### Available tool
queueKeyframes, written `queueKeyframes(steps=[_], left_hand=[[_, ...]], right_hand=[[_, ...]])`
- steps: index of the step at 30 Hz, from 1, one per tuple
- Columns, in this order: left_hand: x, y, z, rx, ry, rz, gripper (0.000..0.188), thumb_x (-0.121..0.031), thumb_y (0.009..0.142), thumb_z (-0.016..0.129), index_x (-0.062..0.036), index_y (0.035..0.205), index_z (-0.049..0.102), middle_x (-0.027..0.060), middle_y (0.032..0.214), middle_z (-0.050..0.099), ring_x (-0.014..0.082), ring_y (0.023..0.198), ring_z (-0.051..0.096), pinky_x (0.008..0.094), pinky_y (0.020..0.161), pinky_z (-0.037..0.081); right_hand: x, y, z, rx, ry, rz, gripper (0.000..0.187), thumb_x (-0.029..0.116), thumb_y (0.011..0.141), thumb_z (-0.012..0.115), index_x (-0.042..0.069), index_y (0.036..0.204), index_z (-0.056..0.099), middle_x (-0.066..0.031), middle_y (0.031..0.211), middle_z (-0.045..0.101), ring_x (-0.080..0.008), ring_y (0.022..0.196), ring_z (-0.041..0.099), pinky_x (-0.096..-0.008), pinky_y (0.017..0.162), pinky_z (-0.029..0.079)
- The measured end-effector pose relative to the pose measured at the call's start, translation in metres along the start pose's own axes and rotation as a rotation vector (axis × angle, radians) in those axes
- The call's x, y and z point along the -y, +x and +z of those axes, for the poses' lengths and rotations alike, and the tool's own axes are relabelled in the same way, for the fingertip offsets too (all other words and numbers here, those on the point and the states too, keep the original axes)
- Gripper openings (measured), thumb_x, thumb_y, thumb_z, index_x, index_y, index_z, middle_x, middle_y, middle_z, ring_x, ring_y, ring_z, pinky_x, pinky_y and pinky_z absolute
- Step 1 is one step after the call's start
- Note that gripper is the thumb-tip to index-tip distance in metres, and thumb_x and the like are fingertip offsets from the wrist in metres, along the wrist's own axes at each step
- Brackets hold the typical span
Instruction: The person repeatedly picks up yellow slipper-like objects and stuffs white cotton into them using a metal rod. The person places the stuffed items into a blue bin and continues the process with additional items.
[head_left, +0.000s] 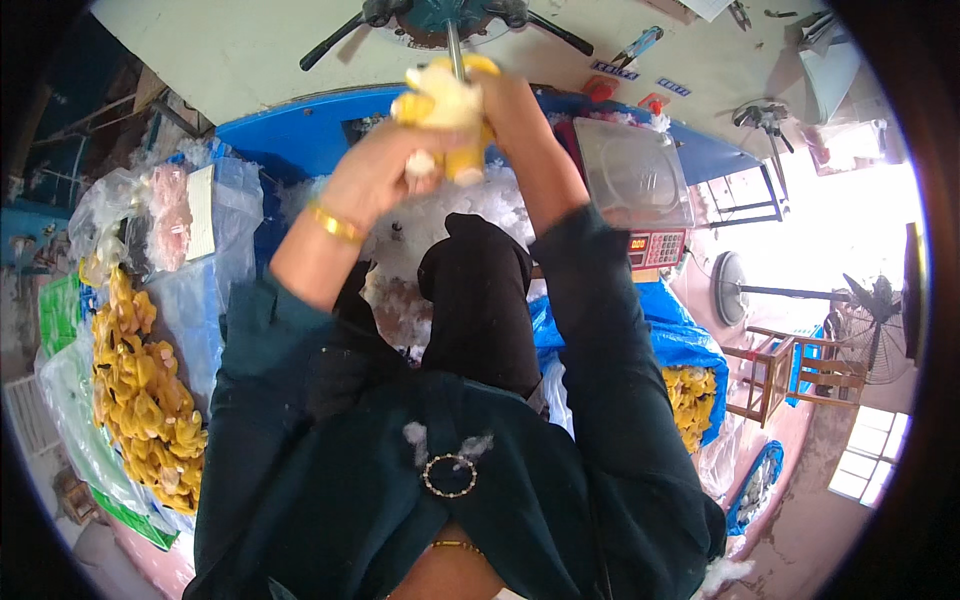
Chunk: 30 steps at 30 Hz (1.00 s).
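A yellow and cream plush toy (445, 108) is held up at the end of a metal tube (455, 50) that sticks out of a dark green machine fitting (432, 18). The tube's tip is out of sight at the toy. My left hand (378, 165), slightly blurred, grips the toy's lower left side, with a gold bangle (335, 222) on that wrist. On the other side my right hand (505, 108) is closed on the toy close to the tube; its fingers are partly hidden. White stuffing fluff (400, 225) lies below my hands and around my legs.
Yellow plush pieces fill a plastic-lined heap (150, 395) at left and a blue bag (690, 400) at right. A scale (640, 185) with a red keypad stands right of my right arm. Dark handles (560, 35) flank the tube. Red switches (600, 88) and pliers (638, 45) are beyond.
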<state>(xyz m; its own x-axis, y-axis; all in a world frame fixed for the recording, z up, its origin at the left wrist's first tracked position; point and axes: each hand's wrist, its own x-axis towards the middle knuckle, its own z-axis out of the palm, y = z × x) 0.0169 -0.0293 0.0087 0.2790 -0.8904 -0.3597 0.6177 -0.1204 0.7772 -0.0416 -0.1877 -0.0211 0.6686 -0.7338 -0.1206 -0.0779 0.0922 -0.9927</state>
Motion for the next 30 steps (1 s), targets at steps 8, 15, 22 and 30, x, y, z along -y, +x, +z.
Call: queueKeyframes(steps=[8,15,22,30], left_hand=[[0.003,0.016,-0.026,0.103,0.077,-0.009,0.040,-0.015,0.078,0.076,-0.0007,0.110,0.058,0.0077,0.090,0.065,0.0085,0.058,0.059,0.0158,0.040,0.042],[-0.011,0.022,-0.046,0.126,0.331,0.087,0.034,-0.019,0.081,0.074,-0.0012,0.107,0.062,0.0054,0.088,0.068,0.0055,0.061,0.062,0.0150,0.042,0.041],[-0.002,0.035,-0.055,0.108,0.245,0.135,0.034,-0.017,0.082,0.074,-0.0016,0.110,0.061,0.0046,0.092,0.068,0.0088,0.067,0.065,0.0169,0.046,0.045],[0.027,-0.008,-0.023,0.139,0.063,0.110,0.046,-0.018,0.088,0.067,-0.0002,0.127,0.051,0.0118,0.116,0.062,0.0184,0.102,0.063,0.0302,0.087,0.051]], right_hand=[[-0.003,-0.004,-0.001,0.001,-0.009,0.024,0.030,0.018,0.087,0.054,-0.009,0.097,0.063,-0.0132,0.088,0.065,-0.0200,0.076,0.064,-0.0339,0.066,0.050],[0.005,-0.041,0.014,-0.060,0.288,0.062,0.028,0.016,0.090,0.048,-0.009,0.098,0.059,-0.0136,0.087,0.063,-0.0208,0.069,0.064,-0.0334,0.059,0.052],[0.000,-0.031,0.018,-0.140,0.375,0.090,0.027,0.017,0.092,0.047,-0.008,0.098,0.057,-0.0128,0.084,0.062,-0.0222,0.067,0.064,-0.0344,0.057,0.053],[-0.003,-0.051,0.001,0.012,0.227,0.189,0.026,0.019,0.093,0.050,-0.002,0.105,0.060,-0.0106,0.091,0.065,-0.0202,0.078,0.066,-0.0323,0.068,0.054]])
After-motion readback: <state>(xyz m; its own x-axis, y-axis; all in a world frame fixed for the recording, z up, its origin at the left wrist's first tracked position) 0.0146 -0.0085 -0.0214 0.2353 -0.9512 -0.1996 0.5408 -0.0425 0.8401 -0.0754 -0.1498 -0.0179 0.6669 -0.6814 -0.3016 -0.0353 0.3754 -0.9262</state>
